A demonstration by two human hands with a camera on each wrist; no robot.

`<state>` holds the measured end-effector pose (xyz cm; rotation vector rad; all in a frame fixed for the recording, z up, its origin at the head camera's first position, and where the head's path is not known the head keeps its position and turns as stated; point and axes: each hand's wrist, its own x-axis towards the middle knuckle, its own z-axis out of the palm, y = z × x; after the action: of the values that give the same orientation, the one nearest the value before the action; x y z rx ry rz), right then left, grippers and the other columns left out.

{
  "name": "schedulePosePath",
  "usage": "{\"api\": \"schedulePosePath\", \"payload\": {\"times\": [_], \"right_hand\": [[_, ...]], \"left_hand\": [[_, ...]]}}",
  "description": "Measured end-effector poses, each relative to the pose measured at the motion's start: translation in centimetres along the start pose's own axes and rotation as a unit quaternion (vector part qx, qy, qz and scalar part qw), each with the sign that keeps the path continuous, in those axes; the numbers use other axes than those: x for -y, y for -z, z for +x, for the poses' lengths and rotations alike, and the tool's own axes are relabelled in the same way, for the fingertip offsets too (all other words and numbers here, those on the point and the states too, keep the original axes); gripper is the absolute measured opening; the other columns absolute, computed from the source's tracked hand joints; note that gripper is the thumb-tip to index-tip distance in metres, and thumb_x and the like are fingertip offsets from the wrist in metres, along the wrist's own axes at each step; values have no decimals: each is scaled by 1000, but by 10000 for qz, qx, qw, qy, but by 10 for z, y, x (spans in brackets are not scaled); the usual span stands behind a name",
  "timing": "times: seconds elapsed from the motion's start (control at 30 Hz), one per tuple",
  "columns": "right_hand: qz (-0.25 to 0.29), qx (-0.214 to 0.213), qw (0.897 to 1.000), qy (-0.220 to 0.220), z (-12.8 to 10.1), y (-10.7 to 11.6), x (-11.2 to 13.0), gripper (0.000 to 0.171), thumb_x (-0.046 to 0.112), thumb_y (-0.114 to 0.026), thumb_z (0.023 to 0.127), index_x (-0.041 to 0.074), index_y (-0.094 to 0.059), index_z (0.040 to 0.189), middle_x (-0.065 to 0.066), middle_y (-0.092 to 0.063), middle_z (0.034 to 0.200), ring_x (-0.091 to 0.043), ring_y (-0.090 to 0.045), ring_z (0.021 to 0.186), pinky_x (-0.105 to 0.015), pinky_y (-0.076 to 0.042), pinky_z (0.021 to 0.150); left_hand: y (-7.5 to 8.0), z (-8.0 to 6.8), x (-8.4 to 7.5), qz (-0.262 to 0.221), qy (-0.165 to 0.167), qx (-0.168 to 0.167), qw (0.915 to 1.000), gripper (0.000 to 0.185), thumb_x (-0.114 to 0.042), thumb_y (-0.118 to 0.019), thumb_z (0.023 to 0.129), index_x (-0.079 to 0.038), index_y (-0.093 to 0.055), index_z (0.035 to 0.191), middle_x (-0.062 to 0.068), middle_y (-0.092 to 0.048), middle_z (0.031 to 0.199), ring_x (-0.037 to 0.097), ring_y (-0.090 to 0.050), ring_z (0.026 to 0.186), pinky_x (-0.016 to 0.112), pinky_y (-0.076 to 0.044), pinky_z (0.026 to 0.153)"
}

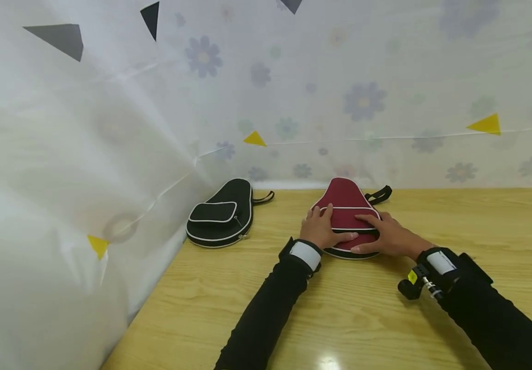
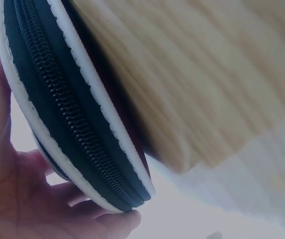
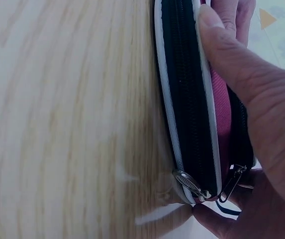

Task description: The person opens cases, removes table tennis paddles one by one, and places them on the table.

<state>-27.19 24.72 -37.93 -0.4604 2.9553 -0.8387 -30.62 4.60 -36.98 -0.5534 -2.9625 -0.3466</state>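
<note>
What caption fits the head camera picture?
Two hands, left and right, rest on a red case beside a black case.

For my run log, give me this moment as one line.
left hand: rests on red zippered paddle case | right hand: holds its edge by zipper pull | black paddle case: apart, untouched | wooden table
</note>
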Motion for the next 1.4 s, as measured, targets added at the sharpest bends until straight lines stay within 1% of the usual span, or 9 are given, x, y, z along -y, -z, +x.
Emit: {"api": "schedulePosePath", "payload": {"times": [0.27, 0.37, 0.53, 0.7, 0.9, 1.23, 1.4], "right_hand": [[141, 71, 9997, -160, -7, 5, -3, 99, 56, -78, 83, 1, -34, 153, -40, -26, 142, -58, -37, 126, -68, -41, 95], [196, 88, 9996, -156, -10, 7, -5, 99, 55, -77, 83, 1, -33, 153, -40, -26, 143, -58, -36, 126, -68, -41, 96], [189, 73, 9997, -147, -11, 8, -8, 98, 54, -78, 84, 1, -33, 153, -40, -26, 143, -58, -37, 127, -68, -40, 96], [69, 22, 9999, -100, -14, 10, -11, 96, 51, -78, 84, -1, -34, 152, -41, -28, 140, -58, -39, 124, -67, -42, 94], [149, 54, 9999, -60, -17, 14, -12, 95, 48, -79, 85, -2, -34, 152, -41, -28, 140, -58, -38, 124, -67, -42, 95], [231, 124, 9996, -75, -18, 16, -17, 97, 50, -78, 85, -2, -32, 153, -41, -23, 144, -59, -34, 128, -69, -39, 97], [201, 128, 9997, -53, -16, 16, -20, 97, 51, -79, 84, -1, -32, 152, -41, -25, 143, -59, -35, 127, -69, -40, 97]], "left_hand": [[-2, 1, -9, 34, -18, 59, 10000, 95, -71, -66, 84, -20, -36, 158, 7, -44, 154, 27, -37, 146, 41, -38, 113], [-4, 1, -12, 40, 15, 104, 9999, 95, -71, -66, 84, -21, -35, 159, 6, -43, 155, 27, -36, 146, 41, -37, 113], [-4, 0, -17, 58, 28, 33, 10000, 95, -71, -67, 83, -21, -38, 158, 6, -45, 153, 28, -38, 145, 41, -38, 112], [-4, 0, -23, 138, 41, 0, 9999, 94, -72, -67, 83, -21, -39, 157, 7, -46, 153, 27, -39, 144, 40, -39, 111], [-6, 0, -28, 172, 44, -63, 9998, 94, -72, -67, 82, -22, -40, 157, 6, -47, 152, 27, -39, 144, 40, -39, 111], [-7, 1, -33, 259, 127, -32, 9996, 94, -74, -66, 82, -24, -39, 157, 5, -46, 153, 25, -39, 144, 39, -38, 111], [-8, 2, -32, 243, 105, -57, 9996, 94, -74, -66, 82, -23, -39, 157, 6, -47, 152, 25, -40, 143, 39, -39, 111]]}}
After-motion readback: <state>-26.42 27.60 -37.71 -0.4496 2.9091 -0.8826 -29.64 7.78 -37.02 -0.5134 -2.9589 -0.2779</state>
